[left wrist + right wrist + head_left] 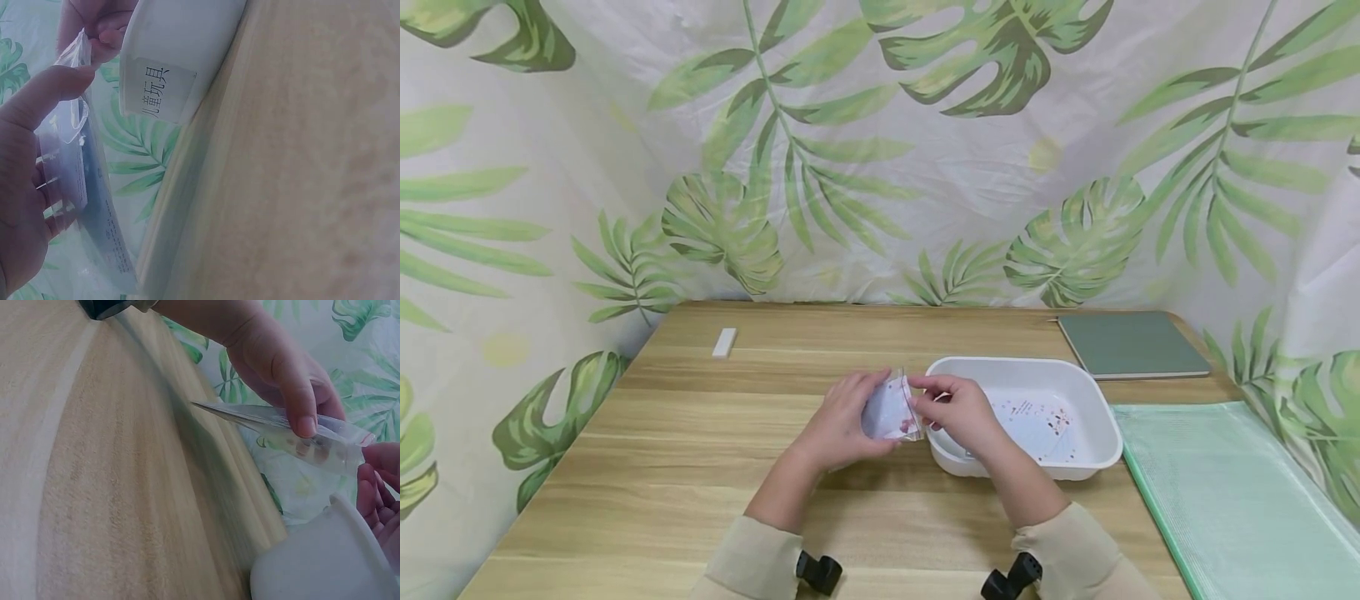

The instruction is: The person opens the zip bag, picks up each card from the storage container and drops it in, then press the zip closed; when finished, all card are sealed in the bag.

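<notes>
A small clear zip-lock bag [886, 410] with pale printed cards inside is held upright over the table, just left of a white tub [1022, 472]. My left hand [841, 422] grips it from the left, thumb on one face and fingers behind. At its top edge, by the red zip line, the fingertips of my right hand [961, 411] pinch the bag. In the left wrist view the bag [65, 156] gapes near the mouth, beside the thumb. The right wrist view shows the bag [281, 428] side-on, narrow at the bottom and wider toward the right hand [382, 481].
Inside the tub lies a pale printed sheet [1037, 425] with small figures. A label [159, 90] with Chinese characters is on the tub's end. A green notebook [1135, 343] lies behind, a green mesh pouch [1247, 500] at right, and a small white block [724, 342] at back left.
</notes>
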`<state>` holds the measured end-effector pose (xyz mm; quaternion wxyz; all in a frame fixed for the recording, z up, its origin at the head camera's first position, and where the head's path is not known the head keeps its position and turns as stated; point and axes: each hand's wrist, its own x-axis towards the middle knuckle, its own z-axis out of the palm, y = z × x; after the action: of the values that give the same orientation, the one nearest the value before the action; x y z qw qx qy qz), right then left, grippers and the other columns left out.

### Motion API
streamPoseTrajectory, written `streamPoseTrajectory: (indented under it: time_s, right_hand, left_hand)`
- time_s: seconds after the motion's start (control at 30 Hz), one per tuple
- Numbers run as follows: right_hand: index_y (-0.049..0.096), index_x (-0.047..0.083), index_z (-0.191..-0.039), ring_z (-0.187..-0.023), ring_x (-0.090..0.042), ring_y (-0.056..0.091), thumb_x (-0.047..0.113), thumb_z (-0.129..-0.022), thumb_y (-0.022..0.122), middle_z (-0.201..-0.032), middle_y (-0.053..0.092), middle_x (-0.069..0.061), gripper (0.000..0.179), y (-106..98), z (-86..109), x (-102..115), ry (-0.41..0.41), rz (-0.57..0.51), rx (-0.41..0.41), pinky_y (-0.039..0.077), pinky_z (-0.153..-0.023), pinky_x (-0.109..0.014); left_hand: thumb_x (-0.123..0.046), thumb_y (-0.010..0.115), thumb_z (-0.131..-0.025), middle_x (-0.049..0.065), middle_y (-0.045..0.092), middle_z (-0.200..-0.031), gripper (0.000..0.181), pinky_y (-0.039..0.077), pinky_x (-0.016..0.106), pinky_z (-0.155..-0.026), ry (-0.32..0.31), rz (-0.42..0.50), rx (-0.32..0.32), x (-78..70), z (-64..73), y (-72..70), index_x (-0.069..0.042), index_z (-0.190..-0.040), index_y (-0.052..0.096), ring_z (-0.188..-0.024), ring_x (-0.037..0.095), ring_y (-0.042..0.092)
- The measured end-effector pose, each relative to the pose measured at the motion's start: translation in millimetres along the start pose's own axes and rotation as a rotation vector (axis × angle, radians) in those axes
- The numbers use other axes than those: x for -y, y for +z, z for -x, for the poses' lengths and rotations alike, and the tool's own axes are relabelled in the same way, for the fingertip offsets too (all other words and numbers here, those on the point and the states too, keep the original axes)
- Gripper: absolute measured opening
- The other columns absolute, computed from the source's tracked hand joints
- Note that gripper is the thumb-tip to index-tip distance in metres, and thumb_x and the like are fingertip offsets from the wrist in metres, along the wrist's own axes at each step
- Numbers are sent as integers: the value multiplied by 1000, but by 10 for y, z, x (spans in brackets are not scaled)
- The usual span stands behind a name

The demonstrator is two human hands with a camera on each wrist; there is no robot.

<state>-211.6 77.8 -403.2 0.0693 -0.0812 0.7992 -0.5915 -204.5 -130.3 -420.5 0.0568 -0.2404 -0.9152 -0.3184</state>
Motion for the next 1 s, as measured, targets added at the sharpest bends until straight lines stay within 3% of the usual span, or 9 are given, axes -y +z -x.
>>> streamPoseTrajectory:
  time_s: [0.17, 0.37, 0.7, 0.87, 1.0]
  right_hand:
    - [69, 2, -118, -67, -10, 59, 17, -90, 69, -89, 68, -9, 33, -130, 21, 26, 5, 17, -32, 52, -63, -24]
    - [65, -1, -123, -70, -11, 59, 17, -93, 65, -92, 65, -7, 35, -467, -2, 1, 34, 47, -86, 53, -65, -23]
    - [63, 5, -128, -89, -22, 58, 24, -95, 62, -105, 65, -13, 39, -1061, -82, -240, 161, 366, -69, 51, -74, -30]
    - [61, 3, -129, -97, -26, 55, 23, -93, 63, -112, 63, -16, 41, -1239, -97, -400, 204, 514, -27, 49, -81, -34]
    - [63, -1, -125, -96, -26, 53, 16, -89, 68, -108, 61, -17, 39, -1315, -101, -491, 235, 576, 1, 48, -82, -37]
  left_hand:
    - [-38, 83, -66, 10, 54, -135, 95, 38, 50, -106, -14, 15, -3, -13, 3, -2, -11, -147, 42, -125, 27, 49]
    - [-39, 82, -66, 9, 55, -133, 96, 39, 49, -104, -16, 22, -13, -10, 10, -3, -11, -148, 41, -120, 26, 50]
    - [-40, 82, -67, 8, 55, -132, 96, 39, 48, -101, -13, 28, -18, -14, 19, -27, -11, -148, 40, -114, 23, 51]
    - [-40, 82, -67, 8, 54, -133, 96, 40, 47, -101, -20, 34, -13, -21, 21, -26, -11, -148, 40, -115, 24, 50]
    - [-40, 82, -67, 8, 54, -133, 96, 40, 47, -100, -14, 37, -13, -22, 19, -17, -11, -148, 40, -114, 24, 50]
